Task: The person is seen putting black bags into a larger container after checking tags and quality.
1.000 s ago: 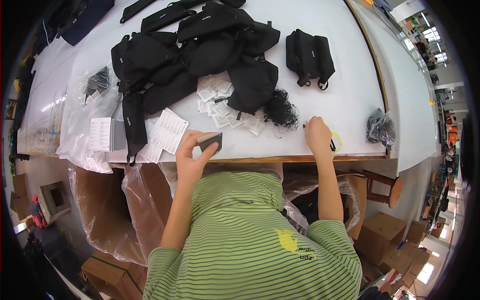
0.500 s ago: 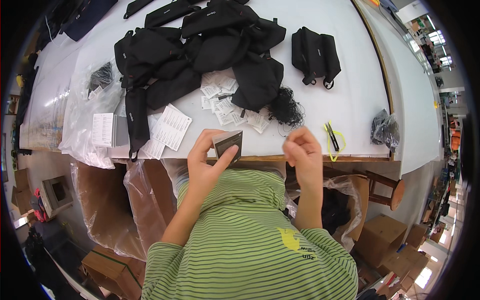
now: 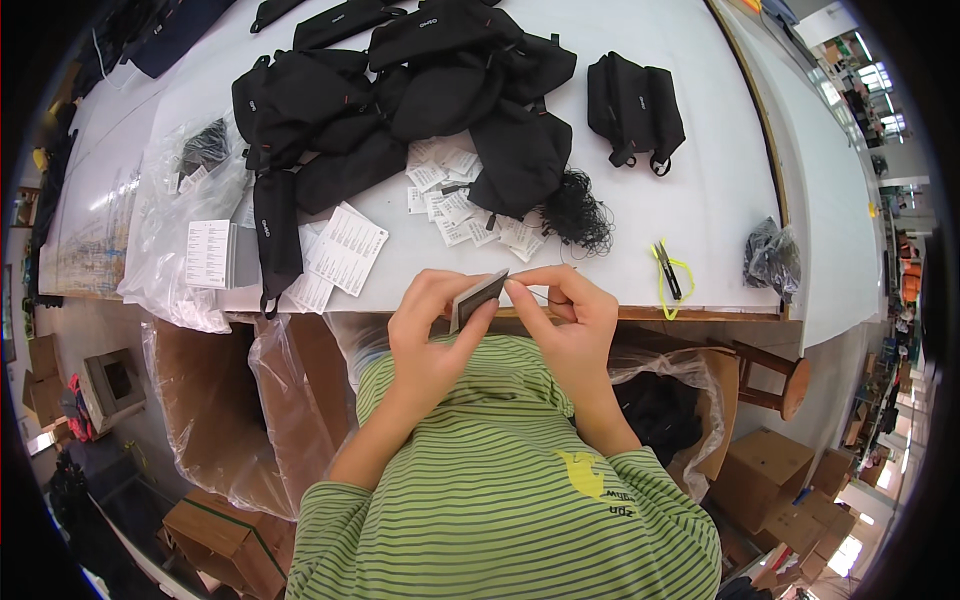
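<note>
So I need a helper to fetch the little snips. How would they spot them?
Start at the white table and follow its near wooden edge to the person's right. The snips lie there alone, between the tangle of black cord and a small clear bag. They alone have bright yellow handles.

Big white table fills the top half, wood edge along the near side, running 9 to 3 o'clock. A 2nd white table sits at 2–3 o'clock, just beside it w/ a narrow gap. Under the near edge: cardboard boxes lined w/ clear plastic at 8 o'clock, more boxes at 4–5 o'clock. Round wooden stool at 4 o'clock, near the table corner. Grey floor at 7–8 o'clock, w/ a small open box on it. Bright windows or lights at 2 o'clock, far back; room beyond too small to make out.
</note>
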Motion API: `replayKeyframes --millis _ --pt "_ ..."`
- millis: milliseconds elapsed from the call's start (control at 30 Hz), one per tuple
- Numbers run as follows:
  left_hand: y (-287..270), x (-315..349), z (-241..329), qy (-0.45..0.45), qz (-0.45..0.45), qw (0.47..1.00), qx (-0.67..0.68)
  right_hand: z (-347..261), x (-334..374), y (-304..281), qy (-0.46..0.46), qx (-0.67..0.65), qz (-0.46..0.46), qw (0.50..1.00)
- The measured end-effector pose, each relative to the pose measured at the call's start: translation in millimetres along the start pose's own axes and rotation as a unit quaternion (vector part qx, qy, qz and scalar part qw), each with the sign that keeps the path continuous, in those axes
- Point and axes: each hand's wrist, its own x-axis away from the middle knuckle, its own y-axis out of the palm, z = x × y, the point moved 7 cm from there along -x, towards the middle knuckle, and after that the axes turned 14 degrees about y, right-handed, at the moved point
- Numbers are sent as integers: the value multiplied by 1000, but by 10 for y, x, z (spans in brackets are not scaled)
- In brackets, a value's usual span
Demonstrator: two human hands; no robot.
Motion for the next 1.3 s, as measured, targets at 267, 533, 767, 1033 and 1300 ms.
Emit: replayKeyframes --millis 267,533,767,1033,1300 --pt "-69 -12 134 107 -6 992 -59 -16 -7 30 -3 -21 -27 999" --pt "-55 49 5 48 -72 987 138 -57 52 -53 -59 -23 -110 992" --pt "157 228 -328 -165 -168 917 323 -51 98 107 -86 22 -171 981" --pt "75 219 -329 -143 -149 941 268 203 24 211 20 -4 -258 966" --pt "86 -149 -522 -142 -98 950 259 437 -72 322 123 -115 -288 943"
